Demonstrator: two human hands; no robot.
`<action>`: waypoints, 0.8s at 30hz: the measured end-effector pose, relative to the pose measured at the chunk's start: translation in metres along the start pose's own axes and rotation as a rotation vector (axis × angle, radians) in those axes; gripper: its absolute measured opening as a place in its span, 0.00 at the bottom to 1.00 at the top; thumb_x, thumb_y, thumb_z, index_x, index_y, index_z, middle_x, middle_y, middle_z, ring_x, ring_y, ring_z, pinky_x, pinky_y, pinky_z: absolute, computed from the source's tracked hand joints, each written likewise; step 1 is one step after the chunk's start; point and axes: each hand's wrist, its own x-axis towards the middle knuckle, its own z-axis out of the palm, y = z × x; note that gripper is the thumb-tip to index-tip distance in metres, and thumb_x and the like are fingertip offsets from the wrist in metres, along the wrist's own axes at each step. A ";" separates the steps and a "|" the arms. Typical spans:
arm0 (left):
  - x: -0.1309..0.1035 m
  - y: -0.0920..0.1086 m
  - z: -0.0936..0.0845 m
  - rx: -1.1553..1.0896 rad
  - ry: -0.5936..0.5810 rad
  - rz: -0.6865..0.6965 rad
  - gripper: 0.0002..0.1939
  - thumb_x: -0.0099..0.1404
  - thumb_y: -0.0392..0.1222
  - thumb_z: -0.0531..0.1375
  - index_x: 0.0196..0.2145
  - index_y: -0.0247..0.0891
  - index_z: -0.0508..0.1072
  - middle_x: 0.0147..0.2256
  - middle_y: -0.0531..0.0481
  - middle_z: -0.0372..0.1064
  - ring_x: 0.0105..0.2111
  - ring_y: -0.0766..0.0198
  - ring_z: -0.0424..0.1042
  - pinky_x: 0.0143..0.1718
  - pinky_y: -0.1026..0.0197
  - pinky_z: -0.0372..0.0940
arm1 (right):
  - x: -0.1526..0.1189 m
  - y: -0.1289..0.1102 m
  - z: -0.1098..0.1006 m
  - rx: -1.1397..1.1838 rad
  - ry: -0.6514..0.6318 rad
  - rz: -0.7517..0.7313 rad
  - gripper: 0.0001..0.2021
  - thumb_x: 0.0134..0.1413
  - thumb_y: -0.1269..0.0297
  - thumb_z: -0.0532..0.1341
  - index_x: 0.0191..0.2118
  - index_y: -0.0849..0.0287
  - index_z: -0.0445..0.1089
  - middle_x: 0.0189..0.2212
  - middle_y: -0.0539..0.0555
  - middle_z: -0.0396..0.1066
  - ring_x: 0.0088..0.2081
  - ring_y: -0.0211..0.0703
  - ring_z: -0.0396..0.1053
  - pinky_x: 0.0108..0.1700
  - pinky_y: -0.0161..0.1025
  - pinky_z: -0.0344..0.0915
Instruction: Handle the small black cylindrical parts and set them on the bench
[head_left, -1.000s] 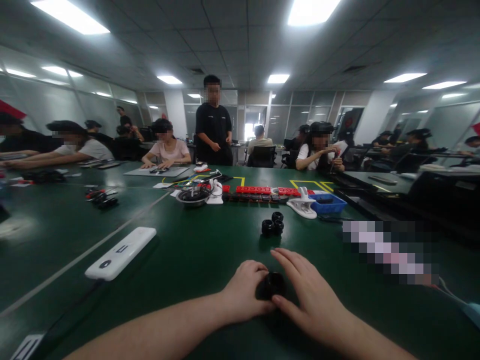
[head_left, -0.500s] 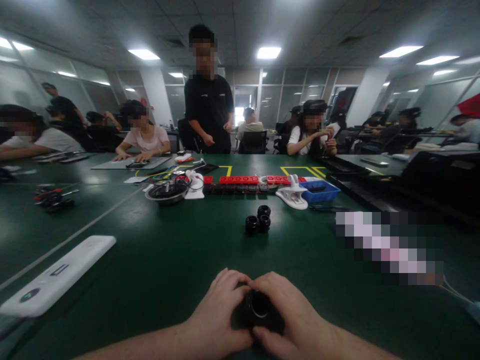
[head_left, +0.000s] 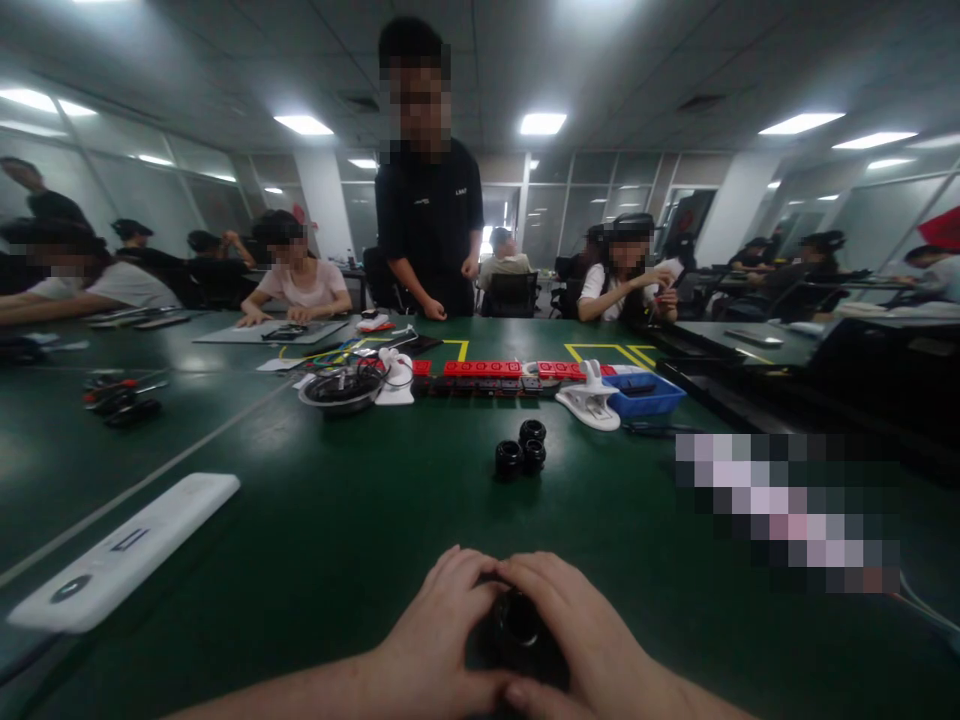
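My left hand (head_left: pixel 442 630) and my right hand (head_left: pixel 581 630) curve round a black ring-shaped part (head_left: pixel 519 620) low in the middle of the head view. Their fingertips meet above it and the thumbs come close below it. The part's round opening faces up between the palms. How many black pieces lie between the hands is hard to tell in the dark. Farther up the green table stand three similar black round parts (head_left: pixel 508 458), bunched together.
Across the table runs a row of red and black blocks (head_left: pixel 495 372), with a bowl of dark parts (head_left: pixel 341 388), a white clamp (head_left: pixel 590 400) and a blue bin (head_left: pixel 649 390). A white device (head_left: pixel 127 550) lies left. Opposite, a person (head_left: pixel 427 210) stands; others sit.
The whole view has shifted slightly, with the far scene lower. My hands stay round the black part, a little closer together at the thumbs. The standing person leans nearer the table.
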 end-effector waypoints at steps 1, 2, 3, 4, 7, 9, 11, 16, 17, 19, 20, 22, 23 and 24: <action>0.000 0.000 0.000 0.003 0.004 -0.003 0.27 0.46 0.46 0.66 0.45 0.42 0.67 0.46 0.48 0.61 0.47 0.52 0.59 0.55 0.45 0.43 | 0.000 0.000 0.000 -0.008 0.015 0.014 0.30 0.46 0.53 0.60 0.54 0.63 0.55 0.48 0.63 0.63 0.47 0.53 0.62 0.49 0.48 0.61; 0.000 0.000 0.000 0.005 0.009 -0.002 0.27 0.46 0.46 0.67 0.44 0.42 0.67 0.46 0.48 0.61 0.47 0.52 0.59 0.55 0.45 0.43 | 0.000 0.000 0.001 -0.016 0.028 0.035 0.31 0.46 0.51 0.60 0.53 0.62 0.56 0.47 0.62 0.64 0.46 0.53 0.63 0.47 0.47 0.62; 0.000 -0.001 0.000 0.005 0.013 0.001 0.26 0.45 0.46 0.67 0.43 0.42 0.68 0.46 0.48 0.61 0.46 0.52 0.59 0.55 0.45 0.44 | 0.000 -0.001 0.002 -0.026 0.039 0.061 0.31 0.45 0.50 0.60 0.52 0.62 0.57 0.46 0.62 0.64 0.45 0.52 0.64 0.46 0.47 0.63; 0.000 -0.001 0.001 0.002 0.017 0.006 0.26 0.45 0.46 0.67 0.43 0.42 0.68 0.46 0.48 0.61 0.46 0.52 0.59 0.55 0.46 0.45 | 0.000 -0.002 0.002 -0.036 0.048 0.087 0.30 0.43 0.49 0.61 0.51 0.62 0.59 0.44 0.62 0.65 0.43 0.53 0.65 0.44 0.47 0.64; 0.000 -0.001 0.000 -0.008 0.035 0.027 0.25 0.46 0.47 0.67 0.42 0.41 0.68 0.45 0.48 0.61 0.46 0.53 0.59 0.53 0.48 0.49 | 0.002 -0.004 0.003 -0.068 0.076 0.131 0.28 0.41 0.51 0.63 0.46 0.62 0.63 0.38 0.60 0.68 0.37 0.52 0.66 0.39 0.48 0.65; 0.000 0.000 0.000 -0.008 0.048 0.031 0.23 0.47 0.45 0.66 0.42 0.41 0.69 0.45 0.48 0.61 0.45 0.53 0.60 0.53 0.49 0.49 | 0.001 -0.005 0.003 -0.081 0.103 0.120 0.22 0.43 0.56 0.62 0.44 0.62 0.63 0.34 0.59 0.68 0.35 0.51 0.66 0.37 0.48 0.64; 0.000 0.001 -0.001 -0.011 0.049 0.026 0.22 0.47 0.42 0.66 0.41 0.42 0.69 0.44 0.48 0.61 0.45 0.54 0.60 0.53 0.49 0.49 | 0.000 -0.004 0.002 -0.076 0.139 0.081 0.18 0.45 0.62 0.60 0.44 0.61 0.62 0.33 0.57 0.68 0.34 0.49 0.66 0.37 0.46 0.64; -0.001 0.003 -0.003 -0.023 0.034 0.022 0.22 0.46 0.38 0.66 0.41 0.42 0.69 0.44 0.49 0.61 0.44 0.54 0.60 0.51 0.51 0.52 | -0.003 -0.003 -0.001 -0.010 0.171 -0.007 0.20 0.43 0.69 0.57 0.46 0.60 0.59 0.36 0.57 0.67 0.36 0.47 0.66 0.39 0.44 0.64; -0.001 0.003 -0.003 -0.025 0.031 0.027 0.23 0.46 0.38 0.66 0.41 0.42 0.68 0.44 0.49 0.61 0.44 0.55 0.59 0.50 0.52 0.53 | -0.003 -0.004 -0.002 0.008 0.159 -0.020 0.21 0.42 0.70 0.56 0.47 0.60 0.58 0.37 0.57 0.67 0.37 0.47 0.66 0.40 0.44 0.64; -0.001 0.002 -0.003 -0.030 0.028 0.035 0.25 0.46 0.39 0.67 0.44 0.43 0.67 0.45 0.49 0.61 0.45 0.54 0.59 0.51 0.51 0.52 | -0.002 -0.005 -0.003 0.042 0.137 -0.054 0.24 0.42 0.72 0.56 0.49 0.59 0.56 0.40 0.57 0.66 0.41 0.47 0.65 0.44 0.44 0.63; -0.001 0.002 -0.002 -0.034 0.027 0.040 0.27 0.47 0.40 0.67 0.45 0.43 0.65 0.45 0.49 0.60 0.46 0.54 0.59 0.52 0.50 0.51 | -0.002 -0.005 -0.004 0.050 0.133 -0.069 0.26 0.41 0.72 0.56 0.51 0.59 0.54 0.43 0.58 0.65 0.43 0.48 0.64 0.45 0.45 0.62; -0.001 0.001 -0.002 -0.045 0.031 0.044 0.29 0.47 0.43 0.67 0.47 0.42 0.64 0.46 0.48 0.60 0.47 0.53 0.58 0.53 0.48 0.48 | -0.002 -0.004 -0.004 0.041 0.135 -0.078 0.29 0.41 0.71 0.58 0.53 0.60 0.52 0.46 0.59 0.63 0.46 0.50 0.62 0.48 0.47 0.60; -0.001 0.000 -0.001 -0.049 0.040 0.040 0.28 0.48 0.44 0.66 0.46 0.42 0.64 0.47 0.48 0.60 0.47 0.53 0.58 0.53 0.48 0.48 | -0.002 -0.004 -0.003 0.026 0.141 -0.072 0.29 0.42 0.69 0.59 0.53 0.60 0.52 0.47 0.60 0.62 0.47 0.51 0.61 0.49 0.48 0.59; -0.001 0.000 -0.001 -0.053 0.050 0.033 0.27 0.48 0.44 0.66 0.45 0.41 0.65 0.46 0.48 0.60 0.47 0.53 0.59 0.53 0.49 0.49 | -0.002 -0.003 -0.002 0.010 0.147 -0.056 0.29 0.43 0.66 0.61 0.53 0.60 0.52 0.47 0.61 0.61 0.47 0.53 0.61 0.48 0.49 0.59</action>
